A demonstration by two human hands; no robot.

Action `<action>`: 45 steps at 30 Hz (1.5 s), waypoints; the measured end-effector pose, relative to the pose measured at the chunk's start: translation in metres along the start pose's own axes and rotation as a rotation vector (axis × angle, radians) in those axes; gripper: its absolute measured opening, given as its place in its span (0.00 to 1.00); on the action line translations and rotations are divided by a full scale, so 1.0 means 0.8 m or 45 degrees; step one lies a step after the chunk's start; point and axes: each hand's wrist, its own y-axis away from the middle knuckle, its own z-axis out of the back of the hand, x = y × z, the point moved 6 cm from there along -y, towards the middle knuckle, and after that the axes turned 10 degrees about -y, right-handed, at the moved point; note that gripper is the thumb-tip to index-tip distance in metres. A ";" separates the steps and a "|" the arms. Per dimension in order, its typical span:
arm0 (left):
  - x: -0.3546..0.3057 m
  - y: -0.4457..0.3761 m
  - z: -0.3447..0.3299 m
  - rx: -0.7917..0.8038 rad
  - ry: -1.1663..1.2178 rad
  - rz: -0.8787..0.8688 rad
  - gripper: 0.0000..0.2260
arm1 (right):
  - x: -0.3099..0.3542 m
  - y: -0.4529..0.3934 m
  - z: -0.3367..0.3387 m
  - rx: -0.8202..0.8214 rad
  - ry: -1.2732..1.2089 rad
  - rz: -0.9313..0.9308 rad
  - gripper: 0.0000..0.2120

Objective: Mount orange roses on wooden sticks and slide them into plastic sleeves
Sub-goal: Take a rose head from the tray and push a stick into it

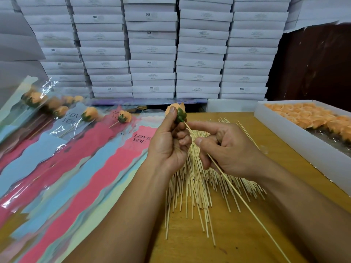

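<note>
hands (171,141): 2 | sleeved roses (91,113): several | rose tray (284,130): 1

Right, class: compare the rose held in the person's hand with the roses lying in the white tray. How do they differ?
The held rose is single, gripped by the left hand, while the tray roses lie packed together in the white tray. The held rose has a wooden stick at its green base, pinched by the right hand; the tray roses show none. Both are orange.
</note>
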 end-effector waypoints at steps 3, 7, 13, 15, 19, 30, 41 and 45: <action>0.000 0.000 0.001 -0.005 -0.003 -0.001 0.08 | -0.002 0.000 0.000 0.007 0.006 -0.008 0.21; -0.001 0.000 0.001 -0.003 0.006 -0.013 0.08 | -0.004 -0.001 0.002 0.021 -0.008 -0.014 0.22; -0.002 0.002 0.000 0.014 -0.005 -0.033 0.07 | -0.006 -0.002 0.002 0.010 0.010 -0.004 0.22; -0.002 0.003 -0.001 0.010 -0.008 -0.034 0.07 | -0.005 -0.002 0.002 0.010 0.014 -0.002 0.21; -0.002 0.003 -0.001 -0.004 -0.012 -0.029 0.07 | -0.007 -0.003 0.003 0.009 0.016 -0.017 0.22; -0.001 0.002 0.000 -0.010 -0.030 -0.033 0.07 | -0.006 -0.002 0.003 -0.006 0.030 -0.011 0.22; 0.000 -0.003 0.007 -0.062 -0.141 -0.066 0.08 | -0.015 -0.004 0.004 -0.054 0.030 -0.026 0.19; -0.001 -0.002 0.009 -0.097 -0.227 -0.120 0.08 | -0.017 -0.005 0.005 -0.047 -0.002 -0.042 0.14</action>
